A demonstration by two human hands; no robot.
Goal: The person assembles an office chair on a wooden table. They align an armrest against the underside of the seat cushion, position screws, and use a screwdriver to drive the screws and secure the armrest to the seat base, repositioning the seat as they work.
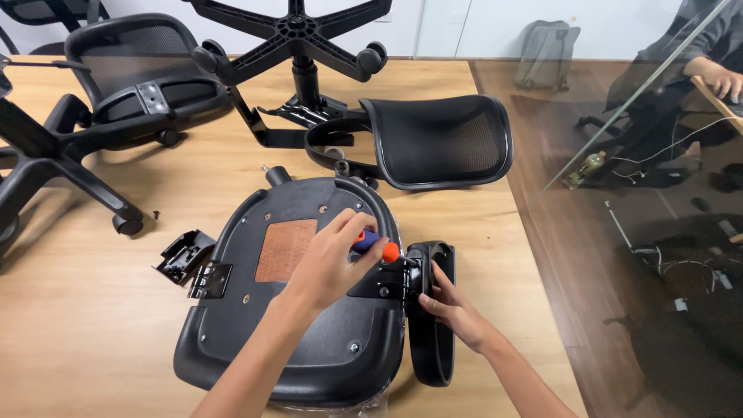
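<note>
1. Screwdriver [377, 244] with an orange and blue handle sits in our left hand [333, 259], above the right edge of an upturned black chair seat [294, 340] on the wooden counter [101, 310].
2. We see the left fingers [348, 224] clamped around the screwdriver handle, its orange end pointing toward the armrest side.
3. Our right hand [449, 306] rests on a black armrest [433, 340] that lies just beside the seat's right edge; its fingers are closed on the armrest's inner rim, near a black metal bracket [387, 282] that joins armrest and seat.
4. We see a brown rectangular patch [286, 249] in the middle of the seat's underside.
5. A second black bracket [190, 259] sticks out from the seat's left edge, lying on the counter.
6. Behind the seat lies a black mesh backrest [441, 139], and beyond it an upturned five-star chair base with castors [298, 39].
7. At the far left, another black mesh chair [131, 77] lies tipped on the counter, with part of a further wheeled base [46, 162] beside it.
8. To the right, behind a glass panel, we see another person's hand [724, 77] at a desk, well apart from us.
9. A grey backpack [546, 50] leans against the far wall.
</note>
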